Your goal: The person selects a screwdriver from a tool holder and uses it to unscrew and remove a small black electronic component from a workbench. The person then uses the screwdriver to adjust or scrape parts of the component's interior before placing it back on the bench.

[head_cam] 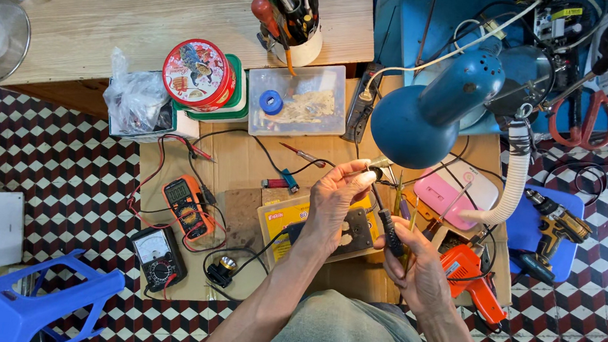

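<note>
My left hand (337, 199) is raised over the cardboard work mat (246, 160), its fingertips pinched on a small metal part (378, 166) under the blue desk lamp (434, 109). My right hand (417, 265) grips a black-handled tool (389, 226) whose tip points up toward that small part. A thin black wire runs from near the hands down across the mat. A dark metal plate (359, 231) lies on a yellow box (279, 224) beneath my left wrist.
An orange multimeter (185, 203) and a black analogue meter (157, 255) lie at left with red leads. An orange hot-glue gun (472, 277), a yellow cordless drill (555, 233), a clear parts box (297, 101), a round tin (199, 74), a tool cup (295, 16) and a blue stool (29, 301) surround the mat.
</note>
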